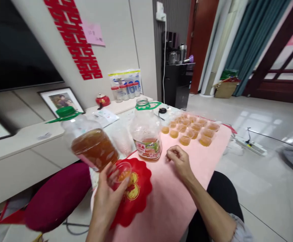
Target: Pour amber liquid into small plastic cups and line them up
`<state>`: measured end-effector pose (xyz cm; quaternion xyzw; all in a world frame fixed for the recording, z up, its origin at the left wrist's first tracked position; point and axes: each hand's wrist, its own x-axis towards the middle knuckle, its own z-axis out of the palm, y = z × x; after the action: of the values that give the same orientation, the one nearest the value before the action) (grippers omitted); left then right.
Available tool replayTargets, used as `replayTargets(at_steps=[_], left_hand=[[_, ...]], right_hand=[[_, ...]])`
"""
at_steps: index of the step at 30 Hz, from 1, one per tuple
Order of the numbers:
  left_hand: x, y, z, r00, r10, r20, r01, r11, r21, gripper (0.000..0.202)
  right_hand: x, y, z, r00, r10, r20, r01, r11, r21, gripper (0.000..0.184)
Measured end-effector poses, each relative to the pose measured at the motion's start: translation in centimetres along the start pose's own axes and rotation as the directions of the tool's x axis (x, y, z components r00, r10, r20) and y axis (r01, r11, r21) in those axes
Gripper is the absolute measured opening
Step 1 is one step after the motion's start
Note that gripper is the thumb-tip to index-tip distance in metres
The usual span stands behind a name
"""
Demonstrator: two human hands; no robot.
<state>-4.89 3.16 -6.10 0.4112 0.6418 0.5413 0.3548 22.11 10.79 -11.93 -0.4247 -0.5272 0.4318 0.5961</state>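
Note:
My left hand [108, 193] grips a small clear plastic cup [124, 169] with some amber liquid in it, held over a red scalloped plate [142, 188] with gold decoration. Resting near the pink cloth, my right hand [178, 158] is loosely curled, and nothing shows in its fingers. Just left of it stands a big clear jug [146, 126] with a green handle, a fruit label and little amber liquid at its bottom. A second large jug [94, 148], green-capped and tilted in view, holds much more amber liquid beyond my left hand.
Several filled cups [185, 138] stand in rows on the pink cloth [171, 198] at the right. Stacked clear cups [122, 139] are between the jugs. A maroon stool [60, 198] is at the left, and a power strip [251, 147] lies on the floor.

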Motion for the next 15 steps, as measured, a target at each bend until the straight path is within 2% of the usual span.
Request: replayTargets(at_steps=[4,7,10,12,15], left_hand=[[0.6,0.2,0.3,1.0,-0.007,-0.023,0.005,0.997,-0.071,0.102],[0.2,1.4,0.7,0.996,-0.035,-0.077,0.026,0.993,-0.118,0.106],[-0.8,2.5,1.0,0.994,-0.015,-0.105,0.003,0.993,-0.119,0.104],[-1.5,2.7,1.2,0.996,0.017,-0.082,-0.024,0.996,-0.087,0.102],[-2.7,2.1,2.1,0.999,0.052,0.008,-0.051,0.997,-0.051,0.102]], right_hand=[[-0.8,-0.3,0.8,0.991,0.045,0.123,-0.049,0.998,0.028,0.03],[-1.6,-0.7,1.4,0.974,0.078,0.214,-0.093,0.994,0.062,0.03],[-2.3,-1.3,1.7,0.948,0.101,0.302,-0.136,0.986,0.097,0.03],[-2.7,-1.8,1.7,0.927,0.11,0.358,-0.162,0.98,0.118,0.031],[-3.1,-2.6,1.6,0.895,0.12,0.43,-0.199,0.969,0.144,0.032]])
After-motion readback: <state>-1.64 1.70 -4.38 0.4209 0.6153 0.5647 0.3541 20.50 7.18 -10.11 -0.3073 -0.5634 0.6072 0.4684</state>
